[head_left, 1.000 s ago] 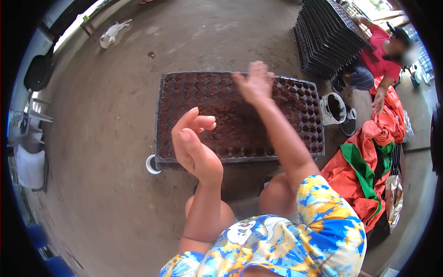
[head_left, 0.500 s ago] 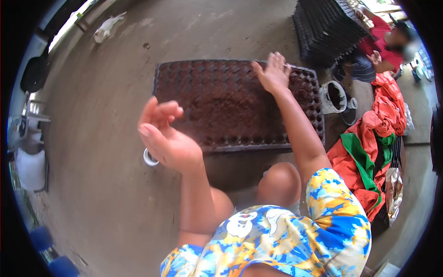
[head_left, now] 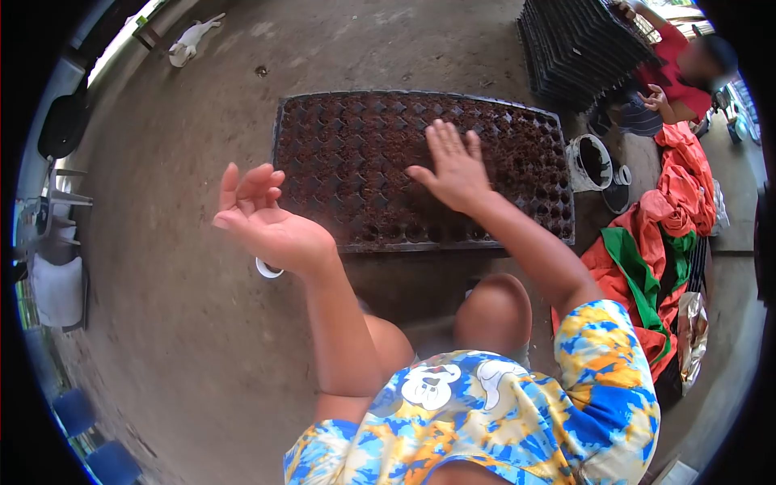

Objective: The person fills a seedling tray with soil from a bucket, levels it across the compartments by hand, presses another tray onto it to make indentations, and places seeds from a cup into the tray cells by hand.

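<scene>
A black seedling tray (head_left: 427, 248) lies on the floor before my knees. Dark brown soil (head_left: 380, 162) fills many of its cells, with loose crumbs over the ridges. My right hand (head_left: 457, 166) is palm down over the right-centre of the tray, fingers stretched and thumb spread. Whether it touches the soil or hovers just above cannot be made out. My left hand (head_left: 275, 222) is raised in front of the tray's left end, palm turned up, fingers loosely curled and apart, holding nothing. Below it a small white round container (head_left: 269, 269) shows in part.
A white bucket (head_left: 588, 163) stands against the tray's right side. Behind it rises a tall stack of black trays (head_left: 578, 52), beside a person in a red shirt (head_left: 677, 73). Orange and green cloth (head_left: 626, 259) lies at the right. A white animal (head_left: 192, 42) lies at the far left.
My right hand has moved left and nearer over the tray. My left hand has shifted slightly left and lower. Soil lies thinner across the middle, with more cell outlines showing.
</scene>
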Available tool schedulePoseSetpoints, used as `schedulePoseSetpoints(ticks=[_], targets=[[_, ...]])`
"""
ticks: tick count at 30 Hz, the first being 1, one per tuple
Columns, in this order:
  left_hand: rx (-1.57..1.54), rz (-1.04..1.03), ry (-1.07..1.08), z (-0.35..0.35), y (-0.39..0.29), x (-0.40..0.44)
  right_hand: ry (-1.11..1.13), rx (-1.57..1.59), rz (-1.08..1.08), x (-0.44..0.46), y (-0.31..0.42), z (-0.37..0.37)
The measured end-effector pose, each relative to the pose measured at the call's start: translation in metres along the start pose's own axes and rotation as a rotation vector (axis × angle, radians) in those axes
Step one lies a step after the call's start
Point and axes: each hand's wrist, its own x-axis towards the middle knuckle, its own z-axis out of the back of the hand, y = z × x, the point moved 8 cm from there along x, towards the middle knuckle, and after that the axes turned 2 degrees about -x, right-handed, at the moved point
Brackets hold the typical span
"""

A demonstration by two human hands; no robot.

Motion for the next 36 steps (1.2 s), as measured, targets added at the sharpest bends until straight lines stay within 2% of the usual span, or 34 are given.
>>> schedulePoseSetpoints(ticks=[1,3,5,7,8,10,17,19,21,23,27,29,31,34,35,36], targets=[[-0.009,0.009,0.017,-0.003,0.001,-0.002,-0.070,-0.063,0.026,-0.010,-0.019,0.021],[-0.025,0.020,0.028,-0.005,0.002,-0.004,-0.231,0.142,0.007,-0.014,-0.085,0.050],[-0.035,0.014,0.031,-0.005,-0.001,-0.003,-0.337,0.230,-0.217,-0.029,-0.165,0.023],[-0.048,0.025,0.018,-0.006,-0.002,-0.003,-0.374,0.280,-0.239,-0.039,-0.156,0.004],[-0.052,0.028,0.006,-0.006,-0.002,-0.004,-0.390,0.307,-0.243,-0.040,-0.147,-0.002],[-0.026,0.016,0.020,-0.008,-0.004,-0.007,-0.358,0.449,-0.122,-0.022,-0.082,0.008],[0.027,-0.026,0.009,-0.014,-0.006,-0.010,-0.283,0.764,0.521,0.007,0.139,0.021],[0.039,-0.036,0.009,-0.014,-0.004,-0.010,-0.259,0.712,0.703,-0.010,0.171,0.016],[0.037,-0.033,0.016,-0.015,-0.003,-0.012,-0.247,0.677,0.785,-0.032,0.170,0.015],[0.016,-0.030,0.024,-0.016,-0.003,-0.012,-0.263,0.611,0.790,-0.055,0.137,0.018],[-0.007,-0.032,0.029,-0.012,-0.006,-0.011,-0.193,0.475,0.556,-0.082,0.025,0.026],[-0.014,-0.032,0.029,-0.012,-0.008,-0.011,-0.240,0.312,0.452,-0.087,-0.004,0.039],[-0.020,-0.035,0.018,-0.013,-0.008,-0.011,-0.288,0.381,0.457,-0.074,0.024,0.053],[-0.009,-0.034,0.010,-0.017,-0.008,-0.015,-0.240,0.606,0.569,-0.048,0.135,0.046],[-0.002,-0.034,0.005,-0.018,-0.008,-0.016,-0.022,0.707,0.614,-0.037,0.178,0.016],[0.018,-0.036,-0.010,-0.020,-0.009,-0.018,0.133,0.956,0.587,-0.038,0.196,0.019]])
